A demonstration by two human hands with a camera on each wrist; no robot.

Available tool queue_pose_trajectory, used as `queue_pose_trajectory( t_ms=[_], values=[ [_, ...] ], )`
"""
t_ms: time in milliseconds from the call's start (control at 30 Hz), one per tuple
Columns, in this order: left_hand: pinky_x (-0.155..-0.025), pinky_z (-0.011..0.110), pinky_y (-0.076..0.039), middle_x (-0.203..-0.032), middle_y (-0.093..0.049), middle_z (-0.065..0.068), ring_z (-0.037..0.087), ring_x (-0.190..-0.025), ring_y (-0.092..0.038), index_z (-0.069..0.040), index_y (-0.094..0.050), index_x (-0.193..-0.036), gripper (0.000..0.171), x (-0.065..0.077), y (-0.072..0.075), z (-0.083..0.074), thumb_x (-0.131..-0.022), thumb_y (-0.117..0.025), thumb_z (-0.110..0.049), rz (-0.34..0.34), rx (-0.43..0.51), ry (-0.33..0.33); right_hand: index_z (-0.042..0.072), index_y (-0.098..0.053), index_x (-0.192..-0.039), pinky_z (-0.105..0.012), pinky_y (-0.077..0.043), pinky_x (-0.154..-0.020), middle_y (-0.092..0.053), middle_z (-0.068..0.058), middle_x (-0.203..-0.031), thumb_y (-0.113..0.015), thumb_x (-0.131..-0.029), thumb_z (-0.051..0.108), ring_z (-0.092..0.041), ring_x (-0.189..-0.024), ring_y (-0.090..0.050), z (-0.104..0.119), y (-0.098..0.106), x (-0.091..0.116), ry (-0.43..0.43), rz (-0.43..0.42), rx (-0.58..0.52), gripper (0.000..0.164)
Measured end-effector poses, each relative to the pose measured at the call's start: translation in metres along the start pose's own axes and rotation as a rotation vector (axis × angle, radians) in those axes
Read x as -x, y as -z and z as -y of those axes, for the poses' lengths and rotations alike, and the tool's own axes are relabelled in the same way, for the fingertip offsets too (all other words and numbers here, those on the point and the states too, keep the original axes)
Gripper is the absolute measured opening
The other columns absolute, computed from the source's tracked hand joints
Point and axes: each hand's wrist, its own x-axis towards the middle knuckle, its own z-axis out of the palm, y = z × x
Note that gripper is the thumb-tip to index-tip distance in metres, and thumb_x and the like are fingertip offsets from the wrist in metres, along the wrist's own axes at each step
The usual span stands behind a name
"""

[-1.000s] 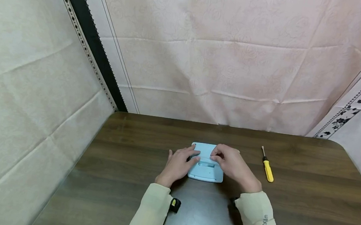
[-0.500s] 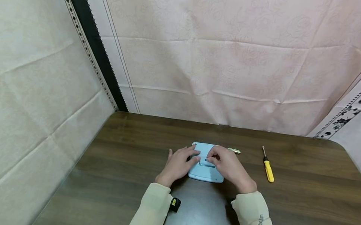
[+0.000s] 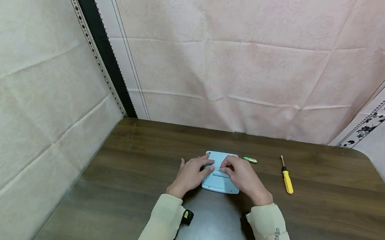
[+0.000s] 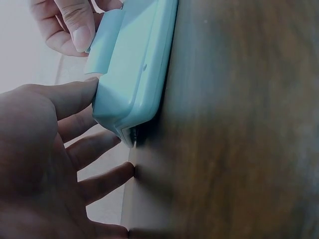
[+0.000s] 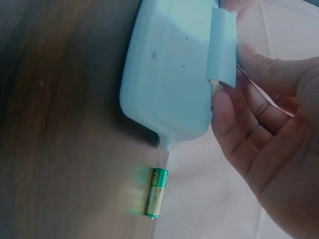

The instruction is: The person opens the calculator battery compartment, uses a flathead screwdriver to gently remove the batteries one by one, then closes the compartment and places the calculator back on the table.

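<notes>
A light blue flat device point(image 3: 220, 185) with rounded corners and small screw holes lies on the table. Its raised cover point(image 5: 222, 47) stands out from the surface in both wrist views. My left hand point(image 3: 191, 176) steadies the device from the left, thumb at its edge and the other fingers spread and fairly straight. With curled fingers, my right hand point(image 3: 241, 176) pinches the cover at its end, thumb on the outer side and index fingertip at the lower corner. What lies under the cover is hidden. A green AA battery point(image 5: 156, 193) lies just beyond the device, near my right hand.
A yellow-handled screwdriver point(image 3: 287, 181) lies on the wooden table point(image 3: 328, 216) to the right. Pale patterned cloth point(image 3: 257, 64) hangs behind the table and along its sides.
My right hand has shifted slightly left and down over the device, uncovering the battery behind it. The left hand stays in place.
</notes>
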Motion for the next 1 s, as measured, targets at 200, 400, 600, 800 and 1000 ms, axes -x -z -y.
queue_pose_trajectory(
  t_ms=[200,400,600,800,1000],
  values=[
    [-0.118,0.079,-0.005,-0.163,-0.047,0.003,0.032,-0.151,-0.042,-0.018,-0.069,-0.144,0.04,-0.0003,-0.0001,0.0,-0.112,-0.056,-0.038,0.002,0.008,0.0,0.01,-0.073,-0.093,-0.037,-0.051,-0.073,-0.069,0.002,-0.088,-0.073,-0.1,0.002,-0.016,-0.077,-0.057,-0.0001,0.0008,0.0005,0.009,-0.001,-0.014,0.011],
    [-0.118,0.079,-0.006,-0.163,-0.047,0.003,0.032,-0.151,-0.042,-0.018,-0.069,-0.144,0.04,-0.0009,0.0,0.0005,-0.112,-0.057,-0.038,0.003,0.008,0.002,0.01,-0.073,-0.093,-0.039,-0.053,-0.076,-0.07,0.002,-0.09,-0.073,-0.099,0.001,-0.016,-0.079,-0.059,0.0001,0.0017,0.0007,0.009,-0.003,-0.014,0.011],
    [-0.118,0.079,-0.005,-0.163,-0.048,0.004,0.032,-0.151,-0.042,-0.017,-0.069,-0.144,0.04,-0.0015,0.0001,0.0008,-0.112,-0.057,-0.036,0.002,0.007,-0.002,0.008,-0.076,-0.093,-0.04,-0.056,-0.077,-0.067,0.0,-0.091,-0.076,-0.097,0.001,-0.017,-0.083,-0.061,0.0011,0.0014,-0.0004,0.014,-0.022,0.028,0.008],
    [-0.118,0.079,-0.005,-0.164,-0.047,0.003,0.031,-0.152,-0.041,-0.018,-0.068,-0.145,0.04,-0.0008,0.0,0.0016,-0.113,-0.054,-0.037,0.003,0.011,-0.003,0.004,-0.077,-0.096,-0.051,-0.057,-0.091,-0.067,-0.003,-0.095,-0.076,-0.098,0.005,-0.025,-0.092,-0.066,0.0008,-0.0012,-0.0005,0.022,-0.047,0.066,0.003],
    [-0.118,0.079,-0.005,-0.164,-0.047,0.003,0.031,-0.152,-0.041,-0.018,-0.068,-0.145,0.04,-0.0013,0.0003,0.0013,-0.113,-0.054,-0.038,0.005,0.01,-0.002,0.004,-0.08,-0.103,-0.049,-0.057,-0.088,-0.066,-0.005,-0.097,-0.075,-0.099,0.004,-0.026,-0.092,-0.063,-0.0003,-0.0044,-0.0003,0.008,-0.027,0.103,0.006]
  ],
)
